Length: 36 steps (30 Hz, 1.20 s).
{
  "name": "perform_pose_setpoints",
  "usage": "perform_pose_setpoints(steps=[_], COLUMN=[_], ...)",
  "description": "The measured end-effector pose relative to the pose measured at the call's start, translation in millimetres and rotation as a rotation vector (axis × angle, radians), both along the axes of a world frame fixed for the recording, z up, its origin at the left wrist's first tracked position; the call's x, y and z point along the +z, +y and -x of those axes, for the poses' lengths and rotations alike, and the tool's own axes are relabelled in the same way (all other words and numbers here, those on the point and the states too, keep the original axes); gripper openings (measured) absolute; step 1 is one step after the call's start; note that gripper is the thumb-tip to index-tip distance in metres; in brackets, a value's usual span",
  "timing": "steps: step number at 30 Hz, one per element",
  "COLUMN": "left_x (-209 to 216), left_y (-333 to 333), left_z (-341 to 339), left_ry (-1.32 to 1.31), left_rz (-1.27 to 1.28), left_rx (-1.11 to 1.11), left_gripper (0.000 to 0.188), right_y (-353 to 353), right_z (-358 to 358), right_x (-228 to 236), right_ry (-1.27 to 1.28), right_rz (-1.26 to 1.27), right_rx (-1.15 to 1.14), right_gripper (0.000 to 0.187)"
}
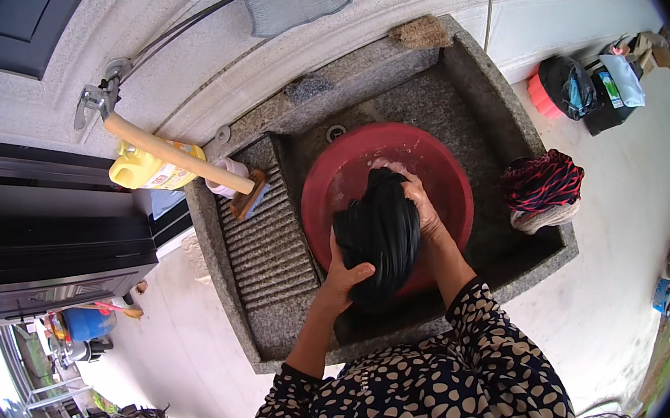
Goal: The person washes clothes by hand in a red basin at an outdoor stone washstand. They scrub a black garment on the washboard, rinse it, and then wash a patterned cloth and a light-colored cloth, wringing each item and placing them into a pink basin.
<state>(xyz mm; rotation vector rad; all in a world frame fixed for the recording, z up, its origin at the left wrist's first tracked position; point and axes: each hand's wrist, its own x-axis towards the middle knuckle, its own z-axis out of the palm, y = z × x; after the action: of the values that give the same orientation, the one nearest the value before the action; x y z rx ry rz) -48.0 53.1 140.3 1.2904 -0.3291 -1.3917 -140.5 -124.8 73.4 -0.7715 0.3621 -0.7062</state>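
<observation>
Both my hands hold a bunched, wet-looking black cloth point(385, 232) above a red basin point(450, 166). My left hand point(341, 280) grips its near left side, thumb on top. Round its far right edge closes my right hand point(421, 204), with the fingers partly hidden by the folds. A little water shows in the basin. It stands in a grey stone sink point(506, 109), to the right of a ribbed washboard slab point(266, 253). At the slab's far end lies a wooden scrub brush point(246, 202).
A beige hose point(170, 153) runs from the tap point(99, 99) to near the brush. Beside it are a yellow jug point(139, 166) and a pinkish cup point(229, 173). Red-and-black cloth point(545, 183) drapes over the right rim. A bristly brown scrubber point(421, 33) sits at the far corner.
</observation>
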Motion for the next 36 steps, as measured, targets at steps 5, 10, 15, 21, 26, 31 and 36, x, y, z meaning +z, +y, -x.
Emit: perform_pose_setpoints(steps=[5,10,15,21,26,31,36], left_x=[9.3,-20.7,1.4,-11.9,-59.1,-36.9,-50.1], left_y=[-8.7,1.2,28.6,91.8,156.9,160.1,163.8], left_z=[-10.3,-49.6,-97.4,-155.2,-156.1,-109.8,-98.0], left_ry=[-0.743,-0.755,-0.436,-0.893,-1.18,-1.464,-1.546], left_rz=[-0.091,-0.376,-0.329,-0.618,-0.45,-0.433,-0.367], left_rx=[-0.378,-0.656,-0.562,-0.912,-0.673,-0.415,-0.172], left_gripper=[0.095,0.06,0.074,0.088,0.102,0.105,0.113], right_y=[11.7,42.0,72.5,166.1,227.0,229.4,226.7], right_z=[-14.0,-33.8,-52.0,-98.6,-129.1,-135.6,-161.2], right_x=[6.8,22.5,35.6,28.9,-5.9,-13.1,-9.1], right_ry=[0.393,0.701,0.287,0.406,0.549,0.66,0.804], right_rz=[0.295,0.777,0.548,1.001,0.994,0.886,1.1], right_rx=[0.109,0.012,0.069,-0.042,-0.192,-0.246,-0.233], right_gripper=[0.04,0.039,0.045,0.068,0.051,0.028,0.015])
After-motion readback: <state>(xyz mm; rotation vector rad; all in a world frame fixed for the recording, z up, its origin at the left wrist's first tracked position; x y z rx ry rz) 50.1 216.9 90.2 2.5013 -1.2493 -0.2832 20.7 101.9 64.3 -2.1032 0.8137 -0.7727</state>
